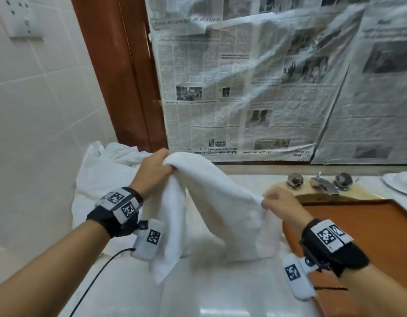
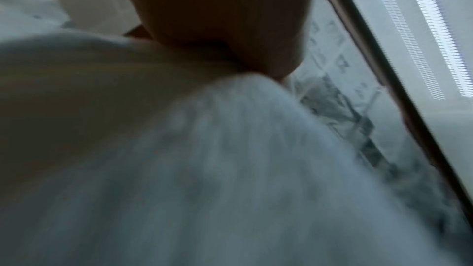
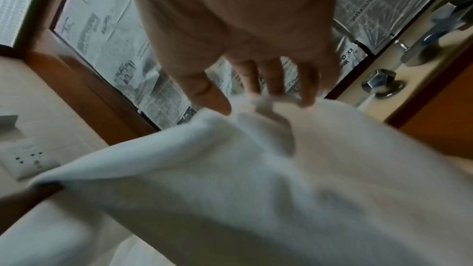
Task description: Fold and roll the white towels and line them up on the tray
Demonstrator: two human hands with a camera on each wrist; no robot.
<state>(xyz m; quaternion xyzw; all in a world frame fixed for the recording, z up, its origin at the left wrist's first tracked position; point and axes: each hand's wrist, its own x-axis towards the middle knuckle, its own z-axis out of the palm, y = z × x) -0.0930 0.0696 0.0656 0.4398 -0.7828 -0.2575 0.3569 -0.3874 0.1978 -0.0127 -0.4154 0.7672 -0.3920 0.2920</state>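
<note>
place: bathroom | cues: tiled wall (image 1: 38, 106); basin taps (image 1: 319, 181); marble counter (image 1: 209, 294)

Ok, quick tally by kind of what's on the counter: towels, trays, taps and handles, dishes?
Towel held up by left hand and right hand: 1
Heap of white towels behind the left hand: 1 heap, number of towels unclear
Wooden tray: 1
Tap spout: 1
Tap handles: 2
White dish: 1
Total: 7
</note>
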